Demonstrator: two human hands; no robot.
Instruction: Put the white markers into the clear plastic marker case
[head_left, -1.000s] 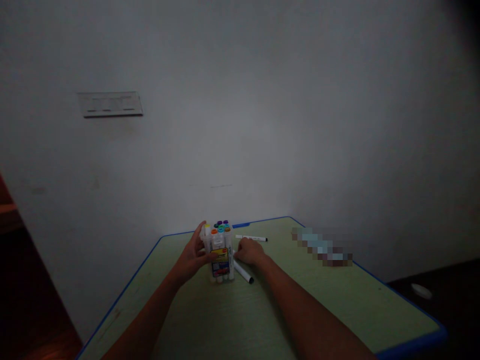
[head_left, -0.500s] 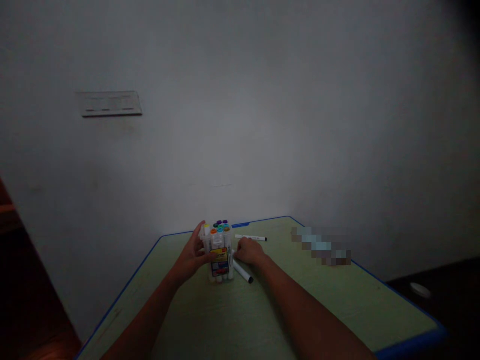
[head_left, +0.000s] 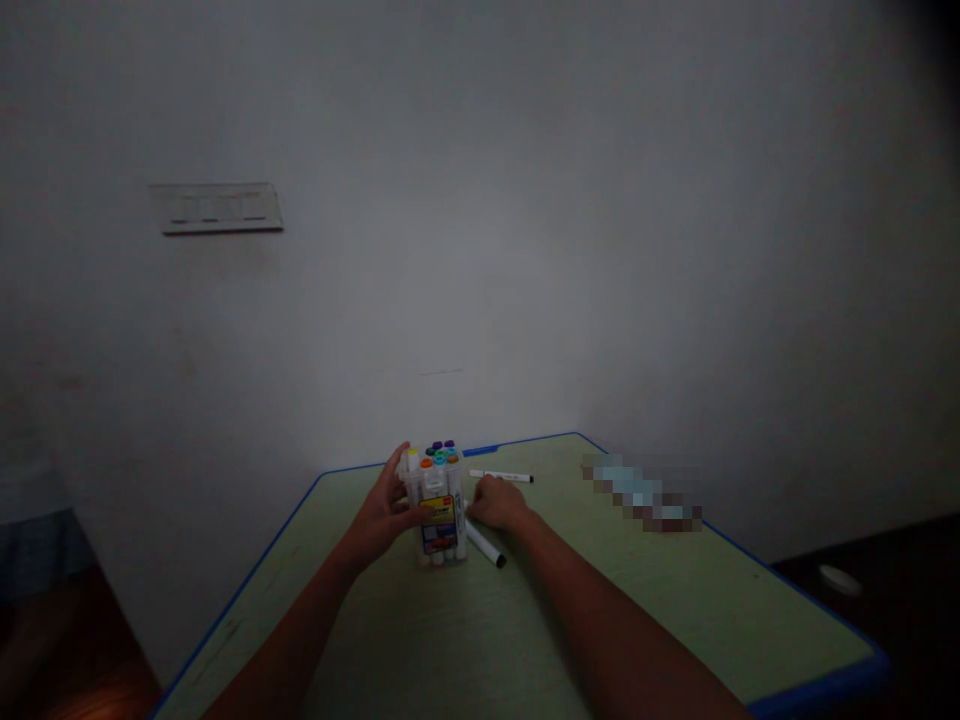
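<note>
A clear plastic case (head_left: 438,522) stands upright on the table, filled with several markers with coloured caps, a yellow and black label on its front. My left hand (head_left: 386,515) is wrapped round the case's left side, thumb across the label and fingers behind. At the case's right side my right hand (head_left: 496,502) is closed, its fingertips on the upper end of a white marker (head_left: 485,542) with a black end, lying slantwise on the table. Behind that hand lies another white marker (head_left: 517,477), apart from it. The fingers' undersides are hidden.
The green table (head_left: 645,610) has a blue edge and meets the grey wall at the back. A pixelated patch (head_left: 641,493) covers something near the right edge. A switch panel (head_left: 217,208) is on the wall. At the far left a blurred person's clothing (head_left: 45,540) shows.
Blurred clothing of a person has come into view at the lower left. My hands, the case and the markers stay almost where they were; the view has shifted slightly.
</note>
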